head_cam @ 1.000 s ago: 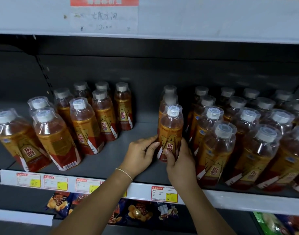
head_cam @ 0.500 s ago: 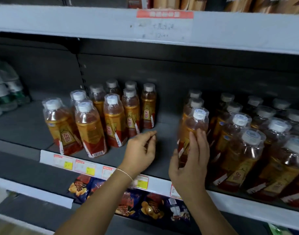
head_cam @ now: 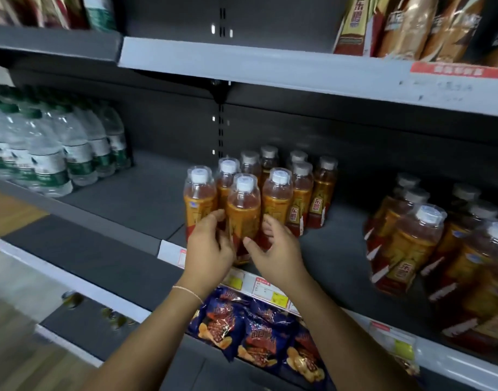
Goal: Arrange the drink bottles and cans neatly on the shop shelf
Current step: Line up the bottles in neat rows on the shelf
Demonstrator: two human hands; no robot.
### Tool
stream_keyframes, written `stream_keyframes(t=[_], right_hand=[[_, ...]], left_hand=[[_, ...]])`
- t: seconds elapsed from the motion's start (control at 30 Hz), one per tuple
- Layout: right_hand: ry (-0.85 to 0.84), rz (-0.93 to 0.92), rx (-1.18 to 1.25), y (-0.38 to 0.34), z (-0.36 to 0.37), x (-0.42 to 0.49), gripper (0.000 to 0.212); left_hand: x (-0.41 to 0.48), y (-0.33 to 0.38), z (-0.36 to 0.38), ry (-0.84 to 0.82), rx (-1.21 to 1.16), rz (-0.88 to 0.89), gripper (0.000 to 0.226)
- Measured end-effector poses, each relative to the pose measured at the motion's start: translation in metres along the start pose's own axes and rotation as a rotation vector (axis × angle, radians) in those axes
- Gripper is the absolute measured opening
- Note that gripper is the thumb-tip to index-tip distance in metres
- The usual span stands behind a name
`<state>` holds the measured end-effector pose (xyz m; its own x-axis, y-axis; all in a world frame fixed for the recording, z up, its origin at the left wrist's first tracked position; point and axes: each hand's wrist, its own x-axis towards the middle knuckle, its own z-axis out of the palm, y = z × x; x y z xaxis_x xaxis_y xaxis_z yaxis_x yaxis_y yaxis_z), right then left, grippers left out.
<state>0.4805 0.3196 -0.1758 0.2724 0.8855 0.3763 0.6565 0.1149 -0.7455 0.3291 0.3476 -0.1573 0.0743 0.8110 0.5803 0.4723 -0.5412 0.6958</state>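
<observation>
A cluster of orange drink bottles with white caps stands mid-shelf, and the front bottle [head_cam: 243,206] is between my hands. My left hand [head_cam: 211,249] curls round its left side, fingers reaching between it and the neighbouring bottle [head_cam: 199,198]. My right hand [head_cam: 276,252] has its thumb on the bottle's lower front and its fingers round the right side. The bottle's base is hidden behind my hands. A second, larger group of the same bottles [head_cam: 417,244] fills the shelf to the right, apart from the cluster.
Clear water bottles with green labels [head_cam: 53,153] stand at the far left of the grey shelf [head_cam: 123,201]. Price tags [head_cam: 266,289] line its front edge. Blue snack bags [head_cam: 256,334] lie on the shelf below. Packets [head_cam: 411,24] stand on the shelf above.
The view has swung left. Both hands left the bottle in the right group, crossed the gap and now close round the front bottle of the left cluster.
</observation>
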Motion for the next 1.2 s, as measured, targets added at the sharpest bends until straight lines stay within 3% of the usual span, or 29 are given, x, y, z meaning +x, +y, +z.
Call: stream_keyframes(t=[0.2, 0.3, 0.43, 0.53, 0.67, 0.8, 0.93, 1.2], right_hand=[[0.063, 0.126, -0.078, -0.014, 0.031, 0.009, 0.094], [0.083, 0.157, -0.069, -0.012, 0.034, 0.012, 0.084], [-0.012, 0.203, 0.076, 0.002, 0.014, 0.003, 0.071], [-0.063, 0.211, 0.122, 0.018, -0.017, -0.011, 0.070], [-0.086, 0.239, 0.143, 0.041, -0.067, -0.031, 0.071], [-0.132, 0.231, 0.099, 0.060, -0.114, -0.053, 0.070], [-0.107, 0.199, 0.065, 0.075, -0.152, -0.070, 0.070], [0.069, 0.204, 0.039, 0.106, -0.188, -0.114, 0.067]], left_hand=[[-0.004, -0.018, -0.007, -0.110, -0.190, -0.247, 0.045], [-0.008, -0.024, -0.007, -0.105, -0.183, -0.235, 0.043], [-0.010, -0.026, -0.001, -0.148, -0.120, -0.147, 0.041], [-0.011, -0.019, 0.008, -0.325, -0.115, -0.064, 0.044], [-0.013, 0.001, 0.033, -0.674, -0.163, -0.010, 0.066], [-0.016, 0.037, 0.072, -0.829, -0.189, 0.058, 0.062], [-0.027, 0.069, 0.107, -0.854, -0.165, 0.035, 0.046], [-0.055, 0.108, 0.144, -0.849, -0.177, 0.059, 0.041]])
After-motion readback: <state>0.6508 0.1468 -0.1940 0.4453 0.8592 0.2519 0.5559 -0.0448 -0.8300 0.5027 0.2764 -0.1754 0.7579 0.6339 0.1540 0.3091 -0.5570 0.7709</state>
